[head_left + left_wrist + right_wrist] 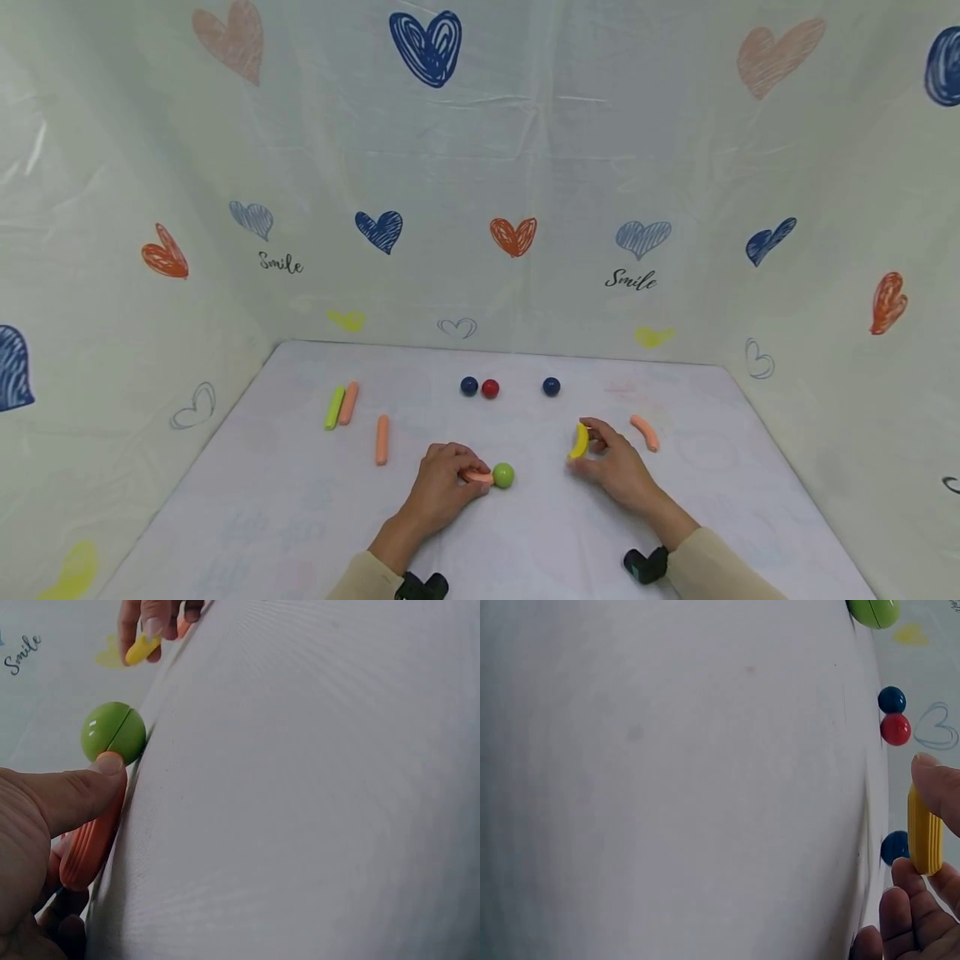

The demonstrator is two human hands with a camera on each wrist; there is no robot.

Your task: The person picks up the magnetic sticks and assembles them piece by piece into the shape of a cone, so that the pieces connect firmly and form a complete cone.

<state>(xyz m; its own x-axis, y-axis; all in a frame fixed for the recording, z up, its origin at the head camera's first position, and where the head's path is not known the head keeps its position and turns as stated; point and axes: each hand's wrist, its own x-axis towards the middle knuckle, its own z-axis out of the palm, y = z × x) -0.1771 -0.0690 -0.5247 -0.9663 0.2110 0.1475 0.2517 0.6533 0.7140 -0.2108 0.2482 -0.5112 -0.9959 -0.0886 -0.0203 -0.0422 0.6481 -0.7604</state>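
My left hand pinches an orange ridged stick between thumb and fingers, low over the white tabletop. At the tip of that stick sits a glossy green ball with a seam line, shown in the left wrist view as meeting the stick's end by the thumb. To the right, my right hand holds a yellow curved ridged stick between thumb and fingertips. In the head view this yellow piece stands nearly upright. Part of the orange stick is hidden by the left thumb and fingers.
Behind the hands lie a blue ball, a red ball beside it and another blue ball. A curved orange stick lies right. Leftward are a lime stick and straight orange sticks. A heart-printed curtain encloses the table.
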